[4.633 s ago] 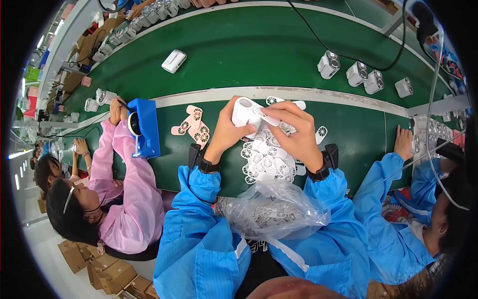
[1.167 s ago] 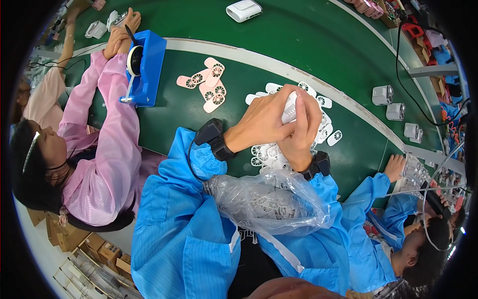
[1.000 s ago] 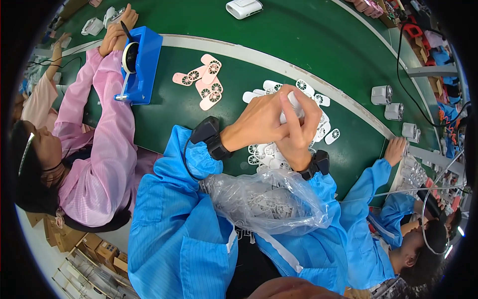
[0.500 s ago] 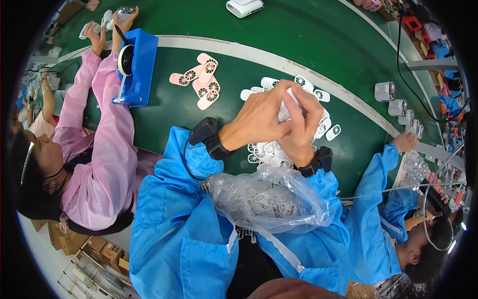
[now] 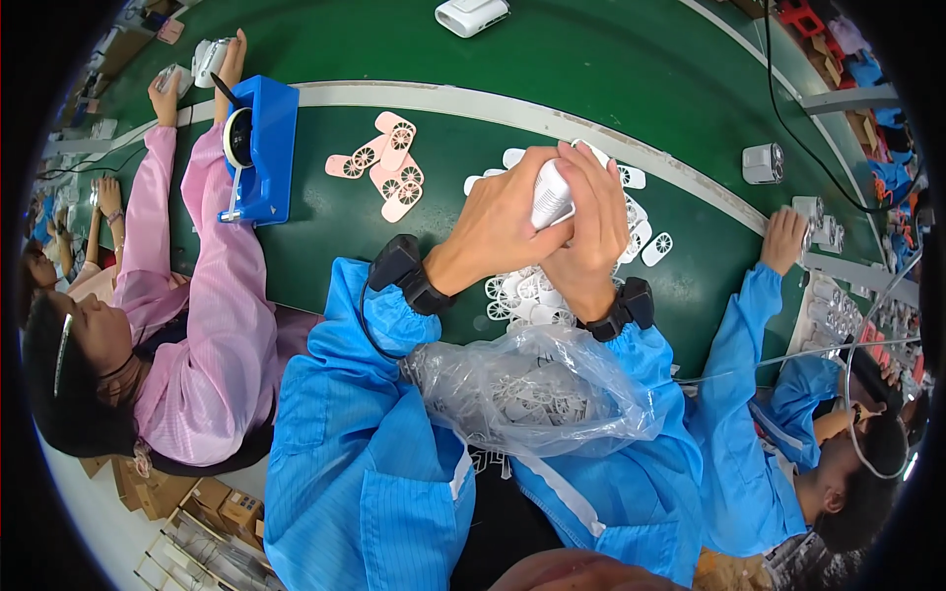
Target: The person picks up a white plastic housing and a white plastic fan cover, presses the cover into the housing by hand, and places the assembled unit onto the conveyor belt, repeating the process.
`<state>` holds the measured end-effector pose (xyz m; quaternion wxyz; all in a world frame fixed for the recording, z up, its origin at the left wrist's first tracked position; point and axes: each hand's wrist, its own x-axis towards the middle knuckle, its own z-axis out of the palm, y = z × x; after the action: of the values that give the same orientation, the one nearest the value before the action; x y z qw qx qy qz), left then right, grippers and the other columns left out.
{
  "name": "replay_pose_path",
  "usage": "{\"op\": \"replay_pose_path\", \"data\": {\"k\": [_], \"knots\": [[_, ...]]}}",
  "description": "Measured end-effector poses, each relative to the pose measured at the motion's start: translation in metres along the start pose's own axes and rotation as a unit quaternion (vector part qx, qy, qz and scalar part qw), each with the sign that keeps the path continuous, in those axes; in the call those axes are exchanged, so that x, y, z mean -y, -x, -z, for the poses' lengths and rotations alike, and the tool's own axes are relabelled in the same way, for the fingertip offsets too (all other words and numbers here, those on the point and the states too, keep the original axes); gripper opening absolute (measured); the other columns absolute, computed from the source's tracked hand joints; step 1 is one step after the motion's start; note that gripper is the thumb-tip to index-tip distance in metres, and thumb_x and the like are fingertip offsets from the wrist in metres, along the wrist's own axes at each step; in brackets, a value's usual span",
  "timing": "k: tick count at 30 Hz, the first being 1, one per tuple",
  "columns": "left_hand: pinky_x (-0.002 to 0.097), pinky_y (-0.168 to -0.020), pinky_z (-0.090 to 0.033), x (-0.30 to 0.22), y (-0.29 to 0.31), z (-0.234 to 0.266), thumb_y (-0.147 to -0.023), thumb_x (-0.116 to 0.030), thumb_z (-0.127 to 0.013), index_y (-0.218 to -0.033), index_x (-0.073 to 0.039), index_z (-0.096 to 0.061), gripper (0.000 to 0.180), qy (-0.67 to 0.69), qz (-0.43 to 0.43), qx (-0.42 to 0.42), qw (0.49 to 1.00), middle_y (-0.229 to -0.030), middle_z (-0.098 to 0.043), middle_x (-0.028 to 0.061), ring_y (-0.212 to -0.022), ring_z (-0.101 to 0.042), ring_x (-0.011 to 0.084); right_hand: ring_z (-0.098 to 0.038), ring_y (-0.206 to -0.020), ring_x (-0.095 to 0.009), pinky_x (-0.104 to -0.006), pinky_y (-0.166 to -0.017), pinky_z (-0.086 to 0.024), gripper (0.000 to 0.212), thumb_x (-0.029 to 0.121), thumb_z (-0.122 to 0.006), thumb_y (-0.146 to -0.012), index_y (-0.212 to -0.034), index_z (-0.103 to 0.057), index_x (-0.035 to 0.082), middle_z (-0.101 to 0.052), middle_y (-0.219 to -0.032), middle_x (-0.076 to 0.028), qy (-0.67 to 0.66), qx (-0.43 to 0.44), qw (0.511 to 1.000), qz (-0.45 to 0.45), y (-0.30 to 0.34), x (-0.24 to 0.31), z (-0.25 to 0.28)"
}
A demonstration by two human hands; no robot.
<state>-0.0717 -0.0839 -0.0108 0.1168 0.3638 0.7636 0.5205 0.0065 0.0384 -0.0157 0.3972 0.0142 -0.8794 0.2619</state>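
Observation:
Over the green table, both my hands are closed around a white plastic housing (image 5: 552,195) with a ribbed, slotted side. My left hand (image 5: 493,222) grips it from the left, its fingers partly hidden behind it. The fingers of my right hand (image 5: 593,222) wrap over its right side and top. Beneath and around my hands lies a pile of white flat covers with round spoked grilles (image 5: 527,295). A clear plastic bag (image 5: 601,424) with similar white pieces rests against my front, between my forearms.
Several pink covers (image 5: 389,165) lie to the left, near a blue tape dispenser (image 5: 271,148). A pale rail (image 5: 394,96) borders the green belt (image 5: 591,59), which carries a white device (image 5: 473,16). Co-workers' hands (image 5: 785,239) handle devices on both sides.
My hands have turned the white housing, so its ribbed side now shows more. The right co-worker's hand has moved onto the row of devices. The left co-worker's held device has turned.

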Motion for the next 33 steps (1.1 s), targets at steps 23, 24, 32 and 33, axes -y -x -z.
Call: {"op": "replay_pose_path", "data": {"k": [23, 24, 32, 33], "knots": [[0.0354, -0.089, -0.057, 0.011, -0.009, 0.002, -0.090, -0.021, -0.083, -0.135, -0.001, -0.056, 0.056, 0.155, -0.019, 0.013, 0.988, -0.112, -0.074, 0.0150, -0.103, -0.072, 0.0204, -0.059, -0.130, -0.038, -0.0515, -0.112, -0.045, 0.087, 0.009, -0.092, -0.059, -0.139, -0.057, 0.005, -0.060, -0.144, -0.016, -0.126, 0.071, 0.988, -0.063, -0.004, -0.016, 0.016], [0.0353, -0.090, -0.056, 0.011, -0.010, 0.002, -0.090, -0.021, -0.083, -0.135, -0.001, -0.056, 0.056, 0.165, -0.016, 0.014, 0.986, -0.111, -0.073, 0.0148, -0.103, -0.071, 0.0203, -0.060, -0.129, -0.038, -0.0511, -0.112, -0.046, 0.088, 0.010, -0.093, -0.059, -0.139, -0.057, 0.005, -0.060, -0.143, -0.015, -0.119, 0.067, 0.989, -0.060, -0.004, -0.016, 0.016], [0.0362, -0.089, -0.057, 0.009, -0.008, 0.003, -0.089, -0.019, -0.083, -0.133, -0.001, -0.055, 0.056, 0.104, -0.047, 0.000, 0.993, -0.111, -0.073, 0.0152, -0.102, -0.072, 0.0222, -0.065, -0.124, -0.035, -0.0482, -0.111, -0.046, 0.081, 0.011, -0.093, -0.060, -0.134, -0.061, 0.006, -0.066, -0.139, -0.014, -0.024, 0.038, 0.999, -0.013, -0.003, -0.014, 0.014], [0.0364, -0.089, -0.057, 0.009, -0.008, 0.003, -0.088, -0.019, -0.083, -0.133, -0.001, -0.055, 0.056, 0.093, -0.057, -0.005, 0.994, -0.111, -0.073, 0.0153, -0.102, -0.072, 0.0226, -0.065, -0.123, -0.034, -0.0486, -0.112, -0.046, 0.080, 0.012, -0.093, -0.059, -0.133, -0.062, 0.006, -0.067, -0.138, -0.013, -0.011, 0.033, 0.999, -0.004, -0.003, -0.013, 0.015]]}}
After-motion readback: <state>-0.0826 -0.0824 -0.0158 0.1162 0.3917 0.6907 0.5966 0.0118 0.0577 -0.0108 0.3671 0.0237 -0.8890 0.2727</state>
